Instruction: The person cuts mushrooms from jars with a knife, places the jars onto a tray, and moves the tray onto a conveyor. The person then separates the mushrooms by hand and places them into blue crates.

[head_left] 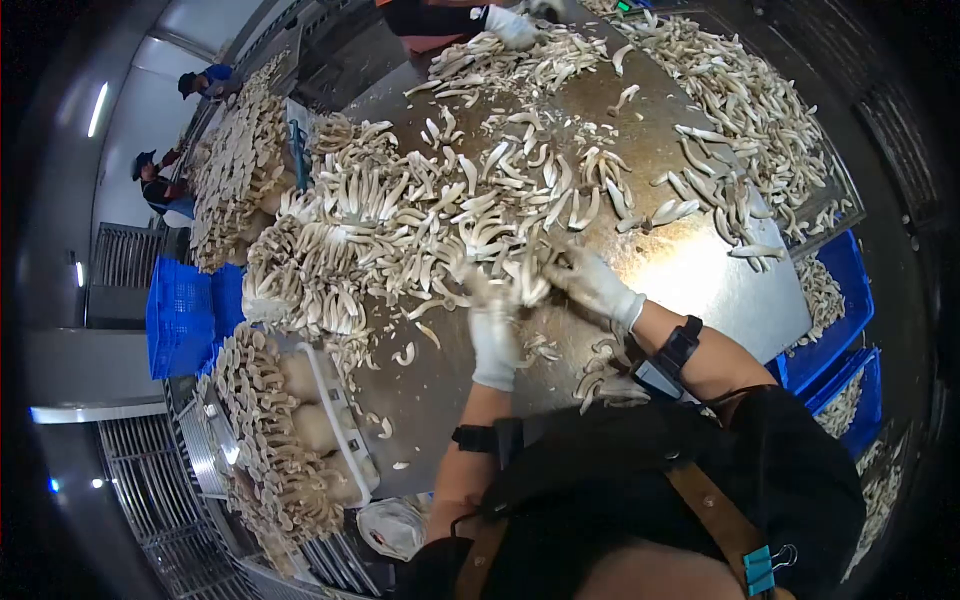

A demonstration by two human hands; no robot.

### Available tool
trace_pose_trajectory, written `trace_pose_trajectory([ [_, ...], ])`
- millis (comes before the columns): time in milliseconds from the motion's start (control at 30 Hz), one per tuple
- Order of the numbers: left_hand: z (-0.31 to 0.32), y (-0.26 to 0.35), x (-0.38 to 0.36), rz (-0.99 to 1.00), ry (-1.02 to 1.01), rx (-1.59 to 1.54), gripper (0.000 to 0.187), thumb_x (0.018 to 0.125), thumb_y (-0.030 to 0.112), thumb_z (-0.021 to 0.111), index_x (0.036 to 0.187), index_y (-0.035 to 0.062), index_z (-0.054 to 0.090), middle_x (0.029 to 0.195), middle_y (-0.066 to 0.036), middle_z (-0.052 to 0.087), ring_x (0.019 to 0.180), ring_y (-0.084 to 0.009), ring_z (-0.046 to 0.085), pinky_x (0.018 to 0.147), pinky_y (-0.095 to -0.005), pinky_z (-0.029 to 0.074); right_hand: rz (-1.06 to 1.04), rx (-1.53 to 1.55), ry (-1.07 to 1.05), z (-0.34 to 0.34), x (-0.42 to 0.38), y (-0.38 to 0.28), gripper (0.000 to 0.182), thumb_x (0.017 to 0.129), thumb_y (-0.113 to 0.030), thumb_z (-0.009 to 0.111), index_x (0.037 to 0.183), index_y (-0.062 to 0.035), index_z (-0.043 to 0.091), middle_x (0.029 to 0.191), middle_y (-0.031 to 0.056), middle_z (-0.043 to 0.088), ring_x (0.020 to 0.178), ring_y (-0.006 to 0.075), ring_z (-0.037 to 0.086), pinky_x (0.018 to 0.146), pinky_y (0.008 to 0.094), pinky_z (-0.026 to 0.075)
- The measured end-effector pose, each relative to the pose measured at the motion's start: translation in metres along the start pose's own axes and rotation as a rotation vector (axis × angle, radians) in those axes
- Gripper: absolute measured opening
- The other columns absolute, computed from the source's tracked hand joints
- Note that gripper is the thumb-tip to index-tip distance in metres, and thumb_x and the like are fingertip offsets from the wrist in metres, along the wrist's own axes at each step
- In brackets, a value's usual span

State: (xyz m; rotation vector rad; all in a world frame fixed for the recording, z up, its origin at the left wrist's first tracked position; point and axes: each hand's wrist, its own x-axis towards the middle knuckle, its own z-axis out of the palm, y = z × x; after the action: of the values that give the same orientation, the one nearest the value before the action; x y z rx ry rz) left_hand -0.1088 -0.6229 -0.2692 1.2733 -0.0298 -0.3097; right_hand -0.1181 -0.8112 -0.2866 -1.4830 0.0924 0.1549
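My left hand, in a white glove, is at the near edge of a heap of pale, curved mushrooms on the metal table. Motion smears its fingers, so their grip cannot be made out. To its right, my right hand, also gloved, has its fingers curled together by the heap. What lies in them, if anything, is blurred. A few mushrooms lie between the two hands. Small scraps are scattered below them.
Mushroom clusters stand in a crate at left, near blue baskets. A large mushroom pile fills the far right, above blue bins. Across the table a co-worker's gloved hand is at another pile. Two people stand far left.
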Motion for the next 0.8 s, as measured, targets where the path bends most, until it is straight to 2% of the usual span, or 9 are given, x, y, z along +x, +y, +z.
trace_pose_trajectory([
  [133,0.028,0.019,-0.009,-0.085,-0.159,-0.037,0.042,0.093,0.021,0.060,0.127,0.0059,0.041,0.098,-0.004,0.056,0.081,-0.0148,0.057,0.075,-0.0262,0.049,-0.069,-0.248,-0.078,0.005,-0.014,-0.033,0.045,0.092,-0.016,0.059,0.130,0.0030,0.045,0.115,0.0157,0.060,0.104,0.0220,0.055,0.093,0.0316,0.042],
  [200,0.022,-0.008,-0.007,0.036,-0.093,0.204,0.040,0.090,0.016,0.063,0.124,0.0051,0.043,0.099,-0.002,0.055,0.087,-0.0136,0.056,0.077,-0.0286,0.050,-0.263,0.074,-0.022,0.009,0.003,0.038,0.040,0.091,-0.014,0.059,0.125,0.0045,0.049,0.115,0.0153,0.061,0.103,0.0207,0.056,0.092,0.0313,0.043],
  [267,0.020,-0.007,-0.005,-0.147,-0.304,0.262,0.039,0.089,0.013,0.063,0.122,0.0058,0.045,0.101,-0.002,0.054,0.092,-0.0134,0.056,0.080,-0.0311,0.050,-0.182,0.081,-0.038,-0.001,-0.020,-0.013,0.037,0.091,-0.012,0.059,0.123,0.0048,0.051,0.115,0.0147,0.061,0.104,0.0196,0.055,0.092,0.0308,0.043],
  [400,0.009,-0.011,0.006,-0.307,0.072,-0.196,0.032,0.090,0.016,0.061,0.118,0.0062,0.048,0.101,0.000,0.054,0.092,-0.0116,0.056,0.079,-0.0297,0.050,-0.143,0.004,-0.011,-0.023,-0.034,-0.016,0.040,0.091,-0.017,0.061,0.123,0.0051,0.051,0.108,0.0130,0.063,0.099,0.0178,0.057,0.089,0.0315,0.044],
  [500,0.022,-0.007,-0.004,-0.214,-0.141,-0.054,0.028,0.092,0.015,0.059,0.117,0.0075,0.050,0.103,-0.001,0.055,0.093,-0.0115,0.057,0.078,-0.0292,0.050,-0.317,-0.374,0.205,-0.067,-0.052,0.003,0.034,0.090,-0.015,0.060,0.117,0.0048,0.055,0.103,0.0110,0.064,0.093,0.0155,0.058,0.083,0.0280,0.046],
  [600,0.036,-0.004,-0.017,-0.164,-0.300,0.006,0.027,0.094,0.018,0.058,0.117,0.0070,0.052,0.109,-0.002,0.057,0.094,-0.0119,0.058,0.080,-0.0278,0.050,0.116,0.076,0.372,-0.096,-0.081,-0.028,0.033,0.087,-0.013,0.059,0.117,0.0011,0.056,0.107,0.0147,0.062,0.099,0.0213,0.057,0.091,0.0324,0.043],
  [667,0.038,-0.018,-0.019,-0.314,-0.339,-0.171,0.030,0.094,0.019,0.059,0.120,0.0068,0.051,0.110,-0.002,0.057,0.097,-0.0125,0.057,0.082,-0.0285,0.049,0.018,-0.068,0.459,-0.099,-0.086,-0.004,0.039,0.084,-0.021,0.063,0.117,-0.0019,0.057,0.108,0.0178,0.059,0.099,0.0292,0.056,0.091,0.0382,0.042],
  [733,0.044,-0.025,-0.019,-0.288,-0.439,-0.140,0.043,0.096,0.025,0.054,0.133,0.0078,0.041,0.119,-0.004,0.053,0.107,-0.0163,0.054,0.089,-0.0350,0.048,-0.449,-1.091,0.549,-0.080,-0.087,0.001,0.043,0.081,-0.029,0.065,0.114,-0.0017,0.058,0.106,0.0200,0.059,0.097,0.0344,0.056,0.088,0.0413,0.044],
  [800,0.058,-0.023,-0.021,-0.190,-0.439,-0.141,0.054,0.099,0.033,0.047,0.143,0.0096,0.026,0.127,-0.005,0.046,0.117,-0.0178,0.048,0.098,-0.0388,0.043,-0.237,-0.631,0.502,-0.048,-0.093,-0.045,0.048,0.076,-0.033,0.071,0.107,0.0011,0.058,0.105,0.0187,0.059,0.096,0.0316,0.057,0.084,0.0363,0.046],
])
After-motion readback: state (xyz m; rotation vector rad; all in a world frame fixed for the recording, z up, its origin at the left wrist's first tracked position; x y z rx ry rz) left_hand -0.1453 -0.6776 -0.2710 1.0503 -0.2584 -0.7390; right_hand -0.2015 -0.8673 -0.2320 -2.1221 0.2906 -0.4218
